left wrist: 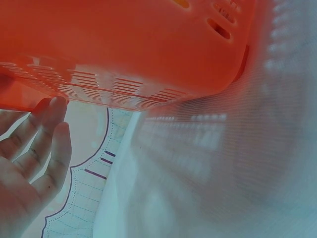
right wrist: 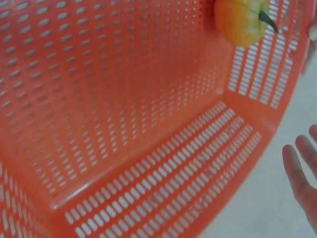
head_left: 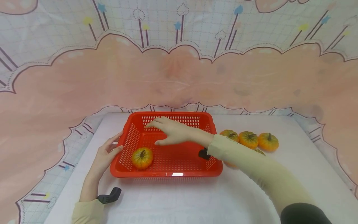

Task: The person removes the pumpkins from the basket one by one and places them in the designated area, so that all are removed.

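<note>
A red plastic basket with slotted walls stands on the white table, and one small orange-green pumpkin sits in its near left part. My left hand rests its fingertips against the outside of the basket's left rim. Its fingers look nearly straight in the left wrist view, against the red basket. Above the inside of the basket, my right hand spreads its thumb and fingers and holds nothing. The right wrist view shows the pumpkin by the basket's slotted wall, apart from the right hand.
Several more pumpkins lie on the table right of the basket, partly hidden by my right sleeve. A patterned cloth hangs behind the table. Black devices are strapped at both wrists.
</note>
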Available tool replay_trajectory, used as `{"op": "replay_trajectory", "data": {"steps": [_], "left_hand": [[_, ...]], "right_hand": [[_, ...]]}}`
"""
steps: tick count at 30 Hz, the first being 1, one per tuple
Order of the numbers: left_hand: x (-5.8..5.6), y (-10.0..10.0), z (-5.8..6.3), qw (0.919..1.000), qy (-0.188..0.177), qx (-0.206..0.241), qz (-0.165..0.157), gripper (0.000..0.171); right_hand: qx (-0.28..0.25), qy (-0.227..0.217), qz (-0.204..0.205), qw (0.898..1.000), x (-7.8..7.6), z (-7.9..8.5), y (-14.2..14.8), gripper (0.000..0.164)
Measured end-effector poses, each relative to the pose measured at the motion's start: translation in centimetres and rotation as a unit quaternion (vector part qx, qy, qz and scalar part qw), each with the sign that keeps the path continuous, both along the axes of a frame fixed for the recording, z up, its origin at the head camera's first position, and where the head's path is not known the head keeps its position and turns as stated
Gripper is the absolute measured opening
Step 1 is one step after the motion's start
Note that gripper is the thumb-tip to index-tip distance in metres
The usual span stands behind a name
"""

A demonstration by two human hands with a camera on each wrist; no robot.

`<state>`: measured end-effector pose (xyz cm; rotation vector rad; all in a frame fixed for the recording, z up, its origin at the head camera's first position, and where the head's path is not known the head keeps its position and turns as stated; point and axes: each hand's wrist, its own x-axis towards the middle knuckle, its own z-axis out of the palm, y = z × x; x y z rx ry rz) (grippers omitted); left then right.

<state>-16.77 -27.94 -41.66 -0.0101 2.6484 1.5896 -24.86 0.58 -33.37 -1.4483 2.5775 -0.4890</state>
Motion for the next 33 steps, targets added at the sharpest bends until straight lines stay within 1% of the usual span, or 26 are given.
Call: {"op": "replay_trajectory", "data": {"steps": [3, 7, 14, 23, 29, 33], "left_hand": [[0.0, 0.0, 0.0, 1.0000, -0.001, 0.004, 0.001, 0.062], [0.0, 0.1, 0.0, 1.0000, 0.000, 0.005, 0.001, 0.062], [0.0, 0.1, 0.0, 0.9999, 0.009, 0.005, -0.006, 0.061], [0.1, 0.0, 0.1, 1.0000, 0.009, -0.003, -0.002, 0.061], [0.0, 0.1, 0.0, 0.9999, 0.009, 0.007, -0.004, 0.060], [0.1, 0.0, 0.0, 0.9999, 0.013, -0.003, -0.005, 0.061]], "right_hand": [[0.008, 0.006, 0.024, 1.000, -0.1, -0.7, -1.0, 0.060], [0.023, 0.000, 0.035, 0.999, -0.1, -1.3, -1.8, 0.061], [0.035, -0.036, 0.036, 0.998, 0.0, -2.3, -2.9, 0.064], [0.049, -0.080, 0.042, 0.995, -0.3, -4.7, -4.2, 0.071], [0.049, -0.122, 0.033, 0.991, -0.2, -5.6, -4.7, 0.074], [0.048, -0.135, 0.029, 0.989, -0.2, -6.4, -4.9, 0.077]]}}
